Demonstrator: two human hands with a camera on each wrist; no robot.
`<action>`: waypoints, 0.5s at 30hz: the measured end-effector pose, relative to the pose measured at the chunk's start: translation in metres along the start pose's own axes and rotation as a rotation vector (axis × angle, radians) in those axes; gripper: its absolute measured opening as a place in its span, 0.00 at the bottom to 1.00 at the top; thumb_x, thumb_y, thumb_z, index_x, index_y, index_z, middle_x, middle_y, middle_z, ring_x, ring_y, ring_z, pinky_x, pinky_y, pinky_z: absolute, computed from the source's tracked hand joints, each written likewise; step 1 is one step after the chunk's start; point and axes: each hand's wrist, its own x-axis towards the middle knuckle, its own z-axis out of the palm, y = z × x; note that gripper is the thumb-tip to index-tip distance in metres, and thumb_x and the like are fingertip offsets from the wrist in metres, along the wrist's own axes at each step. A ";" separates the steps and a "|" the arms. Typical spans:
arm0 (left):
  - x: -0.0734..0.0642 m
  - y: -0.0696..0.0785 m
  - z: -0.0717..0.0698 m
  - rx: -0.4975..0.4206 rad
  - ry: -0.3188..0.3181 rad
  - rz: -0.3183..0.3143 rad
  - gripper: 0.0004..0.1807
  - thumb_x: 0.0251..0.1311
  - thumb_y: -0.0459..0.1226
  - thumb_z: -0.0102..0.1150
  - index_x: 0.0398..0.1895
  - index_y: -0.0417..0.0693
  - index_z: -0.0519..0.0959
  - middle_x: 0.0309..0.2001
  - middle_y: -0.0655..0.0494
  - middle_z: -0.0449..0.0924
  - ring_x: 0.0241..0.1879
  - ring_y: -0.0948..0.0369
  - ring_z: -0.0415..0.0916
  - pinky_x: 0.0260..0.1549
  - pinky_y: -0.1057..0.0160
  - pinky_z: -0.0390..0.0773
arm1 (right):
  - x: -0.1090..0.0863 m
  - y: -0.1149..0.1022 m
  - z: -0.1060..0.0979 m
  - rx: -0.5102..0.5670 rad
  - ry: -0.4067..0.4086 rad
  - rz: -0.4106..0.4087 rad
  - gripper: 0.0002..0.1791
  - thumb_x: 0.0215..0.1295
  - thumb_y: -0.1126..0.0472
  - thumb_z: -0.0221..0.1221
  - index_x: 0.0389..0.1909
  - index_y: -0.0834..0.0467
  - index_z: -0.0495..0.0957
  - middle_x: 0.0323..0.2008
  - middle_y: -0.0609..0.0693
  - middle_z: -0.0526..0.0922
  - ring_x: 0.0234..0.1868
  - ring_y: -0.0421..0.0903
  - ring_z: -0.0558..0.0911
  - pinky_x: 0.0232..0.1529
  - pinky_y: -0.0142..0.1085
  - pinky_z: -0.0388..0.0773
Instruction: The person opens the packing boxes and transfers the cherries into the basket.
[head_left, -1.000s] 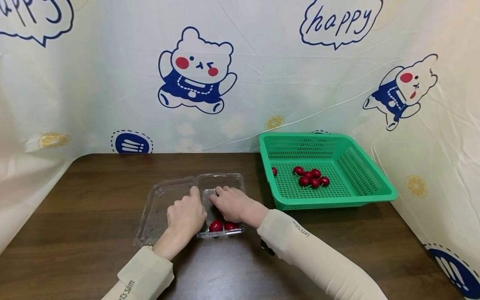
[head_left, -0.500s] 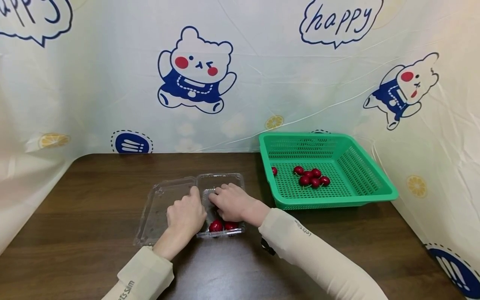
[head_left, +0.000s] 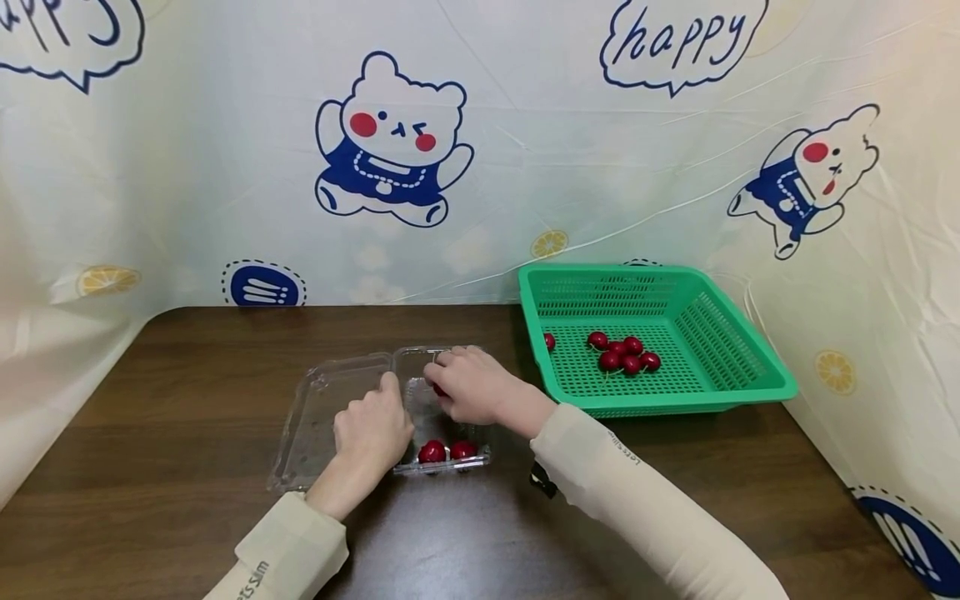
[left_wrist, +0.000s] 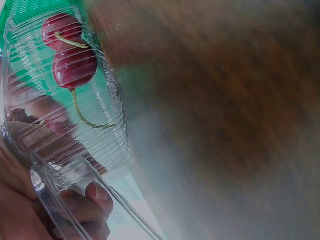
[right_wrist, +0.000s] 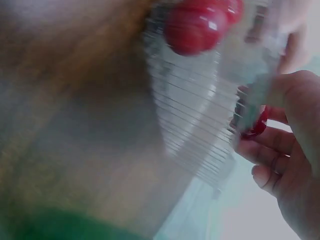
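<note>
A clear plastic clamshell box (head_left: 442,468) lies on the table with its lid (head_left: 311,425) folded out to the left. My left hand (head_left: 372,427) grips the box at the hinge side; in the left wrist view its curled fingers (left_wrist: 87,212) show behind the clear plastic. Over the far part of the box, my right hand (head_left: 472,387) pinches a red cherry (right_wrist: 257,125), mostly covered by the fingers in the head view. Two more cherries sit side by side at the near end, a left one (head_left: 432,452) and a right one (head_left: 463,450).
A green plastic basket (head_left: 720,400) stands at the right rear of the brown table (head_left: 187,392). Several cherries (head_left: 632,364) lie in it, with one apart by its left wall. A printed curtain (head_left: 525,167) hangs behind and beside the table.
My right hand has risen and shifted slightly away from me, and a cherry now shows between its fingers. The near-end cherries are less covered. My left hand has stayed in place.
</note>
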 end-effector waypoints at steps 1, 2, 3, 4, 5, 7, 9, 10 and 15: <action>0.000 0.000 0.000 0.001 0.000 0.000 0.10 0.60 0.37 0.51 0.39 0.38 0.67 0.30 0.35 0.81 0.25 0.37 0.79 0.21 0.43 0.74 | -0.001 0.002 -0.003 0.012 0.004 0.005 0.11 0.65 0.55 0.60 0.46 0.52 0.78 0.42 0.49 0.83 0.44 0.47 0.81 0.50 0.41 0.78; 0.000 0.000 0.000 0.001 0.000 0.000 0.10 0.60 0.37 0.51 0.39 0.38 0.67 0.30 0.35 0.81 0.25 0.37 0.79 0.21 0.43 0.74 | -0.001 0.004 -0.006 0.021 0.010 0.009 0.11 0.65 0.55 0.61 0.46 0.52 0.78 0.42 0.49 0.83 0.44 0.47 0.81 0.49 0.41 0.78; 0.000 0.000 0.000 0.001 0.001 0.001 0.10 0.59 0.36 0.51 0.39 0.38 0.67 0.29 0.35 0.81 0.25 0.37 0.79 0.20 0.43 0.74 | -0.002 0.005 -0.009 0.035 0.014 0.015 0.12 0.65 0.55 0.61 0.47 0.53 0.78 0.42 0.49 0.83 0.43 0.48 0.80 0.48 0.41 0.77; -0.001 0.000 0.000 0.000 0.001 0.001 0.10 0.59 0.36 0.51 0.38 0.38 0.67 0.29 0.35 0.81 0.25 0.37 0.79 0.20 0.43 0.74 | -0.003 0.007 -0.013 0.042 0.016 0.022 0.12 0.65 0.55 0.61 0.47 0.53 0.78 0.42 0.50 0.83 0.43 0.48 0.80 0.48 0.41 0.77; -0.001 0.000 0.000 -0.001 0.002 0.002 0.10 0.59 0.36 0.51 0.38 0.38 0.67 0.29 0.35 0.81 0.25 0.37 0.79 0.20 0.44 0.74 | -0.004 0.010 -0.015 0.045 0.021 0.028 0.13 0.65 0.55 0.61 0.48 0.54 0.78 0.43 0.50 0.83 0.43 0.48 0.80 0.47 0.41 0.77; -0.001 -0.001 0.000 -0.001 0.002 0.002 0.10 0.59 0.36 0.51 0.38 0.38 0.67 0.29 0.35 0.81 0.24 0.37 0.79 0.20 0.44 0.74 | -0.006 0.014 -0.021 0.055 0.035 0.039 0.14 0.64 0.56 0.62 0.48 0.54 0.78 0.43 0.51 0.83 0.43 0.49 0.80 0.48 0.41 0.77; -0.001 -0.001 0.000 -0.001 0.001 0.001 0.09 0.59 0.36 0.50 0.38 0.38 0.67 0.28 0.35 0.81 0.24 0.38 0.79 0.19 0.44 0.74 | -0.007 0.018 -0.026 0.062 0.052 0.048 0.14 0.64 0.56 0.62 0.48 0.54 0.78 0.43 0.51 0.84 0.43 0.49 0.80 0.48 0.41 0.77; -0.001 -0.001 0.000 -0.002 0.000 0.001 0.09 0.59 0.36 0.50 0.38 0.38 0.67 0.28 0.35 0.81 0.24 0.38 0.79 0.19 0.44 0.73 | -0.008 0.020 -0.028 0.061 0.063 0.049 0.13 0.64 0.55 0.62 0.48 0.54 0.79 0.43 0.51 0.84 0.43 0.49 0.80 0.48 0.41 0.77; -0.001 -0.001 0.000 -0.005 0.003 0.004 0.09 0.60 0.36 0.49 0.38 0.38 0.67 0.29 0.35 0.81 0.24 0.37 0.79 0.20 0.43 0.74 | -0.015 0.030 -0.039 0.106 0.132 0.051 0.10 0.64 0.57 0.62 0.45 0.54 0.79 0.39 0.50 0.83 0.41 0.48 0.80 0.48 0.41 0.77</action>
